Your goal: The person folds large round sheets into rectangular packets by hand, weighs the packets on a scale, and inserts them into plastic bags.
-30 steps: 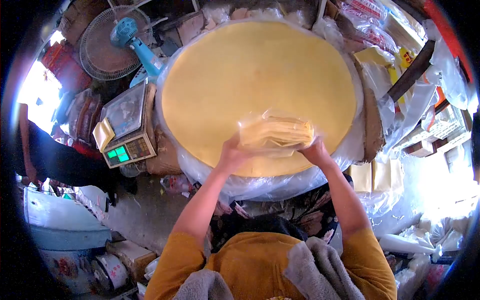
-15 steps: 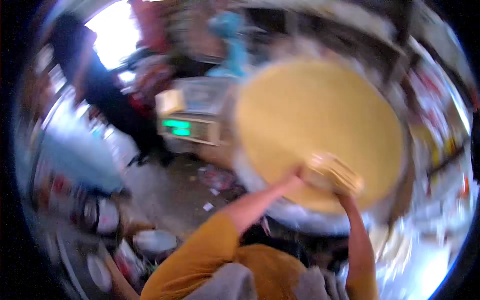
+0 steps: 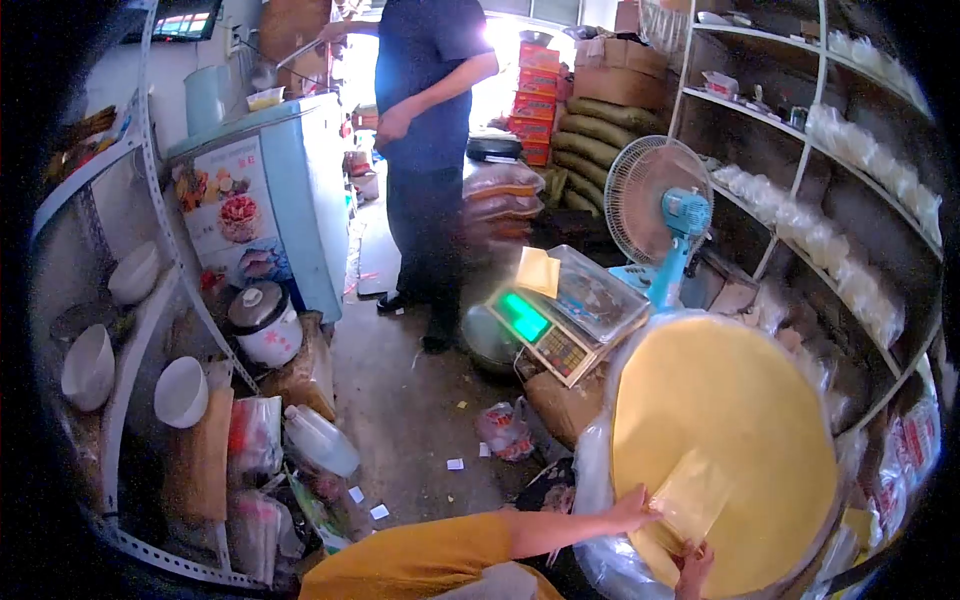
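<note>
Over the lower part of a large round yellow disc (image 3: 740, 400), I hold a flat, see-through plastic bag (image 3: 693, 490). My left hand (image 3: 632, 510) pinches the bag's left edge. At its lower edge, my right hand (image 3: 693, 560) has its fingers closed on a corner. The yellow beneath shows through the bag, so I cannot tell whether anything is inside. Clear plastic sheeting (image 3: 598, 490) wraps round the disc's side. Up and left of the disc stands a digital scale (image 3: 565, 345) with a green lit display, and pale yellow packets (image 3: 538, 270) lie at its corner.
A blue fan (image 3: 685, 215) stands behind the disc. Shelves (image 3: 760, 115) with plastic bags line the right. A person in dark clothes (image 3: 425, 150) stands beyond the floor, near a light-blue cabinet (image 3: 315, 200). A rice cooker (image 3: 265, 325) and white bowls (image 3: 182, 392) are at left.
My view has swung left and up, placing the disc and hands lower right. The shiny yellowish packet between my hands now appears as a flat clear bag. The earlier frame is blurred.
</note>
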Available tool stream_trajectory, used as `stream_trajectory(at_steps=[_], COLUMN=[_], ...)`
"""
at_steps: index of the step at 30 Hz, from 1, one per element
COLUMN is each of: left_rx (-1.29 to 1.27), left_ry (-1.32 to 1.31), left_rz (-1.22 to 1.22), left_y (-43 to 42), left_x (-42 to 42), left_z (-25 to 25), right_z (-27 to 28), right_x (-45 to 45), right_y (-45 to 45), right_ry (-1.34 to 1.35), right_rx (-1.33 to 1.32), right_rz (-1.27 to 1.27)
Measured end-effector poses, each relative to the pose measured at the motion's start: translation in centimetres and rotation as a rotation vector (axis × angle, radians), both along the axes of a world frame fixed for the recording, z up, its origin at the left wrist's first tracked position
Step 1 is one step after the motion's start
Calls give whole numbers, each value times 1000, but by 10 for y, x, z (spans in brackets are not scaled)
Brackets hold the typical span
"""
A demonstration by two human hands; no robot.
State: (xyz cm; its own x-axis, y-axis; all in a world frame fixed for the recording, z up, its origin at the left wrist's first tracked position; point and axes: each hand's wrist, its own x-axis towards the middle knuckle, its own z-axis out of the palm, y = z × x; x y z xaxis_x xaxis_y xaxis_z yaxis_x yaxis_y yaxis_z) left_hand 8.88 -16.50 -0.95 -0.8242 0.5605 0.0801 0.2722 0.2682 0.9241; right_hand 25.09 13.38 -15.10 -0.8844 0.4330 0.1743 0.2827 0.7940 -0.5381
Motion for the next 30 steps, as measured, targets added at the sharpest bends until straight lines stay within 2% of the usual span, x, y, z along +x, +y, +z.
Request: stream_trajectory(at_steps=[2,5,6,8,9,11,12,14,15,17,19,20,22,24,25,27,30], left_rx=[-30,48,98,-7,-61,163,210,234,211,136,150,199,326,316,340,386,243], left_ry=[-91,-224,-269,-108,-27,-102,-48,153,298,78,259,550,520,142,75,-60,-300], left_rz=[-63,-127,-141,-109,-95,-127,-121,-88,-59,-162,-170,-125,-81,-164,-180,-212,-282], left_y=[-10,-10,-10,-14,-17,9,13,13,10,5,17,36,57,47,44,42,47], left_x=[7,9,9,14,17,10,10,11,11,2,-16,-29,-51,-53,-54,-57,-73], left_z=[26,30,28,42,50,2,-5,-2,11,57,69,66,116,188,203,217,188], right_z=[69,79,76,59,44,0,9,78,114,141,187,213,218,236,259,301,254], right_x=[-6,-3,-3,0,1,3,4,3,3,-1,-6,-10,-34,-50,-54,-50,-56], right_y=[-69,-75,-72,-58,-44,-8,-9,-39,-60,-53,-48,-46,-3,29,16,-17,19], right_ry=[189,251,311,429,418,387,364,320,396,417,404,379,482,474,462,438,198], right_rx=[-783,-765,-842,-998,-778,-342,-357,-386,-272,-330,-377,-395,-577,-620,-596,-553,-674], right_rz=[-281,-352,-335,-298,-251,-155,-170,-203,-182,-139,-56,5,-18,-108,-122,-152,-254])
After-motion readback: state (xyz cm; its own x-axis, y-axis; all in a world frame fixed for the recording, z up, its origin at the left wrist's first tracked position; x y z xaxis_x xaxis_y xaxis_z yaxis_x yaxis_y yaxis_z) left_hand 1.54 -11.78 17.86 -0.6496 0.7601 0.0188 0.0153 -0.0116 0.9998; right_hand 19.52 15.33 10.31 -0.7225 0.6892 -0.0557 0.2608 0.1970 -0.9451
